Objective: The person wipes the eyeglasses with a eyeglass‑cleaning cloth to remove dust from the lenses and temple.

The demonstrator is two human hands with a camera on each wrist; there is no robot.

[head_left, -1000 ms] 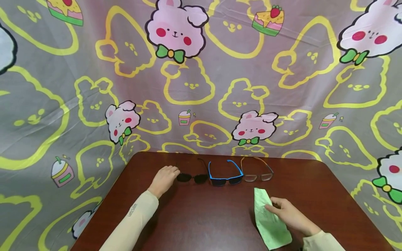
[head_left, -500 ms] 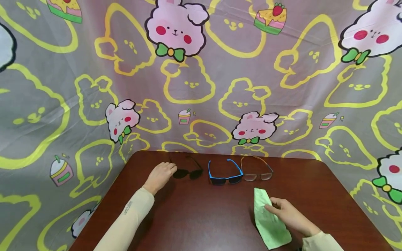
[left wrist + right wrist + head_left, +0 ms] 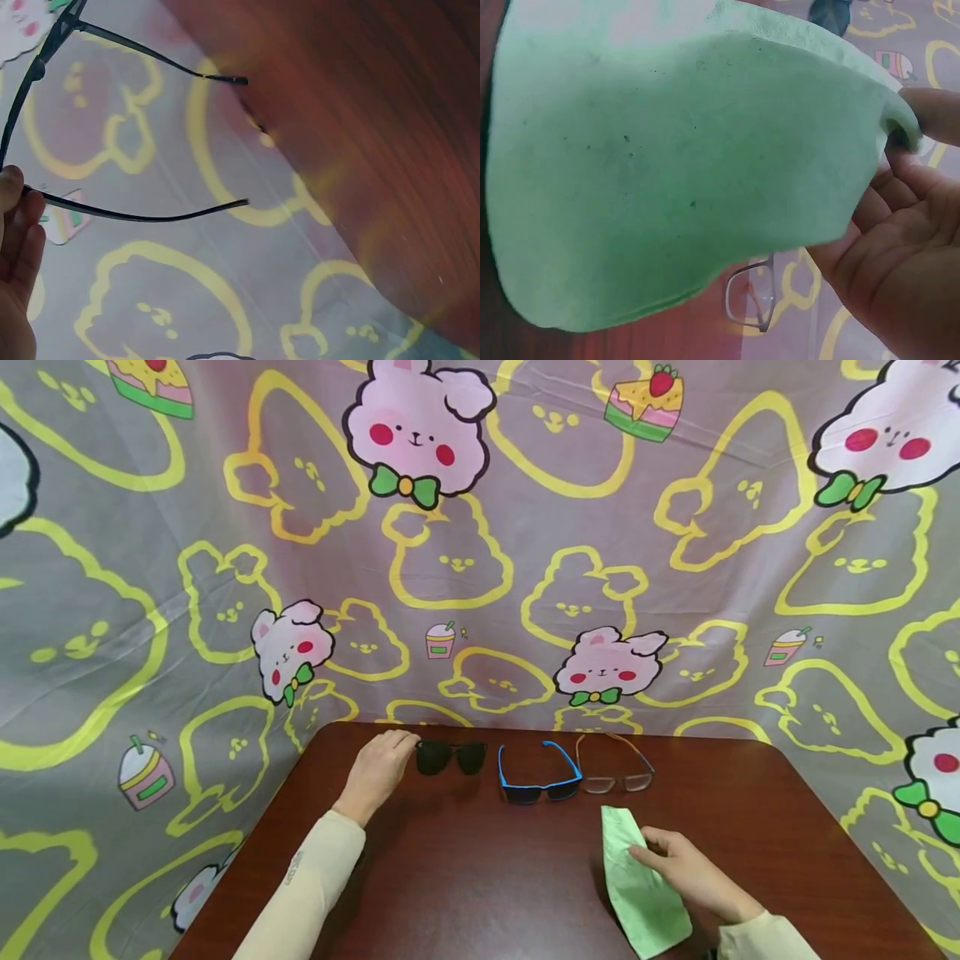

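In the head view my left hand [image 3: 377, 774] pinches a pair of black sunglasses [image 3: 431, 758] at the hinge corner, and the dark lenses face me. The left wrist view has the fingers [image 3: 16, 202] on the frame's corner, both temples [image 3: 142, 218] unfolded and pointing away. My right hand [image 3: 688, 870] pinches a light green cloth [image 3: 639, 889] between thumb and fingers; it hangs down in a flat sheet at the right front. That cloth fills much of the right wrist view, with small dark specks on it.
Blue-framed sunglasses [image 3: 540, 787] lie unfolded at the middle back of the brown table [image 3: 480, 877]. To their right are clear-lensed eyeglasses [image 3: 618, 783] with brownish temples. A patterned fabric curtain [image 3: 480, 635] rises behind the table and along both sides.
My left hand has lifted the black sunglasses, moving them slightly left and tilting the lenses up toward me. My right hand and the green cloth have barely shifted.
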